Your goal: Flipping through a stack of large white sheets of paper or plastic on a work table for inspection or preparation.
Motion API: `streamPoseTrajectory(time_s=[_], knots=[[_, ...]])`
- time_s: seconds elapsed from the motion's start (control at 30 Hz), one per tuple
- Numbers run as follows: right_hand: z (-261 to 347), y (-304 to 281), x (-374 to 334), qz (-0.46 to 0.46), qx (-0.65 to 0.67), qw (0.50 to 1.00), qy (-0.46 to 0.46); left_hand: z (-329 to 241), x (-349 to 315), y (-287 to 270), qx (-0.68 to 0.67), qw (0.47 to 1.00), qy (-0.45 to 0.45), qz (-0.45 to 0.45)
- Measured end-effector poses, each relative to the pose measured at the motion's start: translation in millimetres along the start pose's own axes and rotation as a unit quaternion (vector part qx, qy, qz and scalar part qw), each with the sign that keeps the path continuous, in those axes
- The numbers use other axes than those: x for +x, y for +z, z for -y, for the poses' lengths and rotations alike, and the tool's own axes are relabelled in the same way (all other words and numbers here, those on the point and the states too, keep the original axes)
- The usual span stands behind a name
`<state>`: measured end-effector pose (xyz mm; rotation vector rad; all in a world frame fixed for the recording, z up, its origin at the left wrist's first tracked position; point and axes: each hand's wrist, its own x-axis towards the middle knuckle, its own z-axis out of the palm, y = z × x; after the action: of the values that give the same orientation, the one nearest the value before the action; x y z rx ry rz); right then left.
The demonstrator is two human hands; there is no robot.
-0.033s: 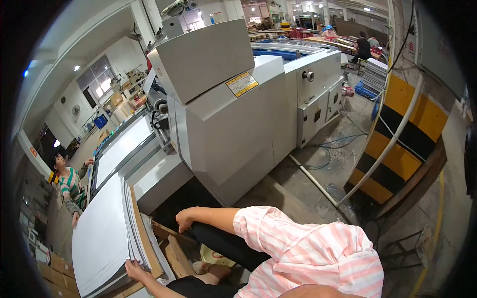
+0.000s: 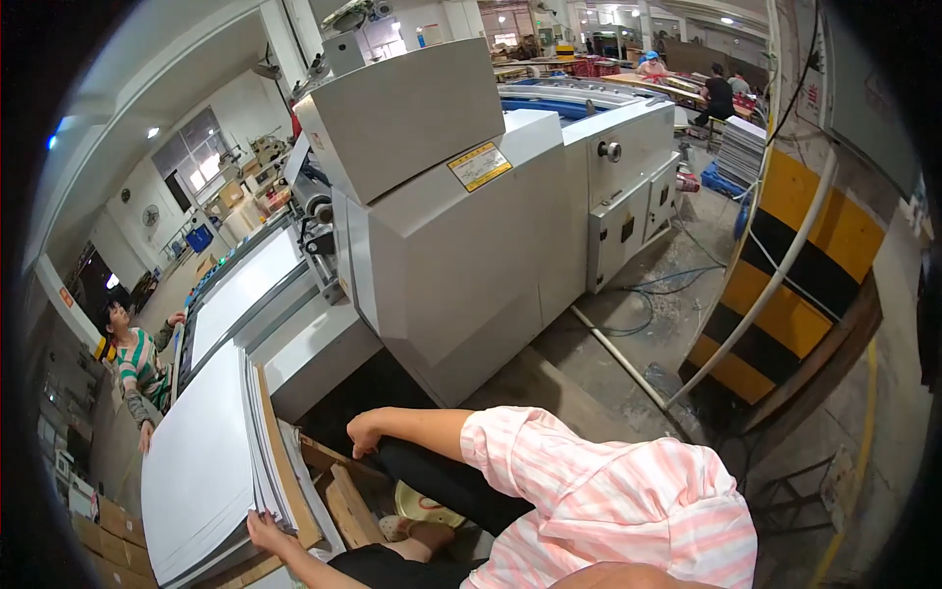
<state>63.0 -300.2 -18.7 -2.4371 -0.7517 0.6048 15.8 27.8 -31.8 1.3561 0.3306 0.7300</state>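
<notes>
A tall stack of large white sheets (image 2: 201, 461) lies at my left, its near edges slightly fanned. My left hand (image 2: 265, 532) is at the stack's near right corner, with its fingers closed on the sheet edges. Brown board (image 2: 263, 412) shows along the stack's right side. My right hand (image 2: 364, 434) rests on my bent knee in black trousers, fingers curled in and nothing visible in them. Across the stack a person in a striped top (image 2: 140, 368) has one hand at its far left edge and the other by the machine's feed bed.
A large grey machine (image 2: 471, 265) stands ahead, with a white sheet (image 2: 245, 294) on its feed bed. Wooden pieces (image 2: 351, 506) lie beside my legs. A pale pipe (image 2: 628, 363) crosses the floor near a yellow-and-black striped pillar (image 2: 785, 275). Cartons (image 2: 110, 540) are stacked at lower left.
</notes>
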Motion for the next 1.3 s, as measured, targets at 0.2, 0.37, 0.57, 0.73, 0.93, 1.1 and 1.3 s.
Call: streamPoseTrajectory(time_s=[0.2, 0.37, 0.57, 0.73, 0.93, 1.1, 1.3], knots=[[-3, -6, -10, -0.017, -0.043, 0.999, 0.014, -1, -7, 22, -0.029, 0.999, 0.003, -0.030], [15, -4, -12, -0.011, 0.016, 1.000, 0.016, 9, 7, 9, -0.020, 1.000, -0.010, -0.018], [9, 2, -4, 0.020, 0.016, 1.000, 0.006, 4, -1, 14, -0.020, 1.000, -0.018, -0.009], [5, -1, -3, 0.022, 0.056, 0.998, 0.000, 1, -2, 11, -0.017, 1.000, -0.019, -0.004], [1, -4, -6, 0.016, 0.087, 0.996, -0.006, 6, 4, 7, -0.029, 0.999, -0.026, -0.016], [-4, -7, -9, 0.016, 0.109, 0.994, -0.006, 7, 2, 9, -0.028, 0.999, -0.026, -0.013], [-16, -14, -6, 0.008, 0.112, 0.994, -0.015, 8, 8, 3, -0.016, 1.000, -0.002, -0.023]])
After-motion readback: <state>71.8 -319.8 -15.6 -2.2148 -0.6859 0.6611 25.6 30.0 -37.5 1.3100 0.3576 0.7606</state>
